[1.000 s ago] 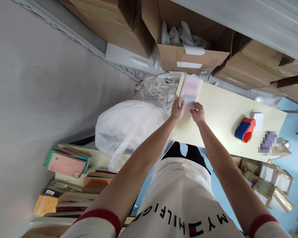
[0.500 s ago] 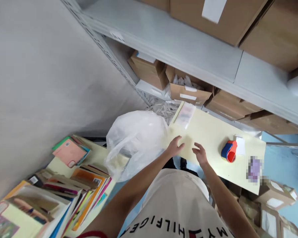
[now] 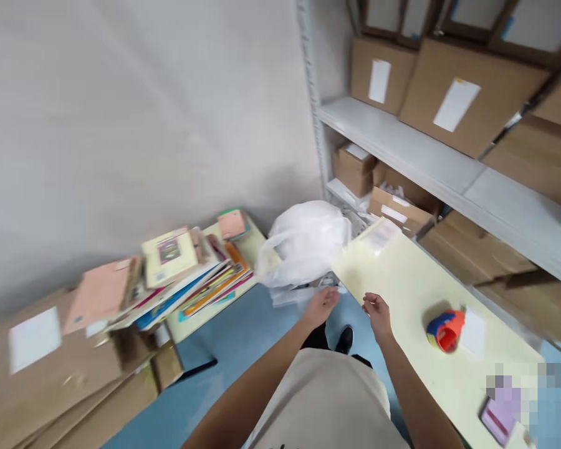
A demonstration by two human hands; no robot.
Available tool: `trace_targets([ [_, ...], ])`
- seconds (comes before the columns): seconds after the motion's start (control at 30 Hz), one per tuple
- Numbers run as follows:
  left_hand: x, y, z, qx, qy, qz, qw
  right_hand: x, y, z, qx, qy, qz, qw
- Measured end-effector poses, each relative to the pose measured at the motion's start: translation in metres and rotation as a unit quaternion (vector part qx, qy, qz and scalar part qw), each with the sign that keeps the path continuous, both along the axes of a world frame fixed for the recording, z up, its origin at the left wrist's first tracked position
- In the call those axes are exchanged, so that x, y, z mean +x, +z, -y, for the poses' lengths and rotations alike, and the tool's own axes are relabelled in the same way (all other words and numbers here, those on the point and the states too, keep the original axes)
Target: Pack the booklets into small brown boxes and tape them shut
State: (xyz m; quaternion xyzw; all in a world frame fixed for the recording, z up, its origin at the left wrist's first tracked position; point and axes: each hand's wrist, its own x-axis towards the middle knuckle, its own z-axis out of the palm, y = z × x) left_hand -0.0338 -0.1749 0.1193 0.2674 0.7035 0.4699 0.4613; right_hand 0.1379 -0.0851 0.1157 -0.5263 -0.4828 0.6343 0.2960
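My left hand [image 3: 323,307] is in front of my body, just left of the cream table [image 3: 402,280], below a bulky white plastic bag [image 3: 303,240]. Its fingers are loosely bent, and nothing shows in them. At the table's near edge is my right hand [image 3: 378,312], its fingers half curled and also bare. To its right on the tabletop stands a red, blue and yellow tape dispenser-like object [image 3: 446,330] beside a white paper [image 3: 473,330]. A clear plastic packet [image 3: 382,234] lies at the table's far left corner.
Books and folders [image 3: 206,280] are piled on a second table at left, beside large cardboard boxes [image 3: 75,374]. Metal shelving [image 3: 402,134] with cartons rises behind. A purple phone-like object [image 3: 500,415] lies at the right table's near end. Blue floor [image 3: 243,349] shows between the tables.
My view has swung left, bringing more of the books, cardboard boxes and floor into sight. Both hands have drawn back from above the table toward its edge, with their fingers more curled.
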Motion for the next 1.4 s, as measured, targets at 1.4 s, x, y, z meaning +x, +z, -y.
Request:
trace_targets([
  [1.4, -0.224, -0.017, 0.525, 0.236, 0.769, 0.243, 0.542, -0.396, -0.033, 0.433, -0.062, 0.553, -0.008, 0.831],
])
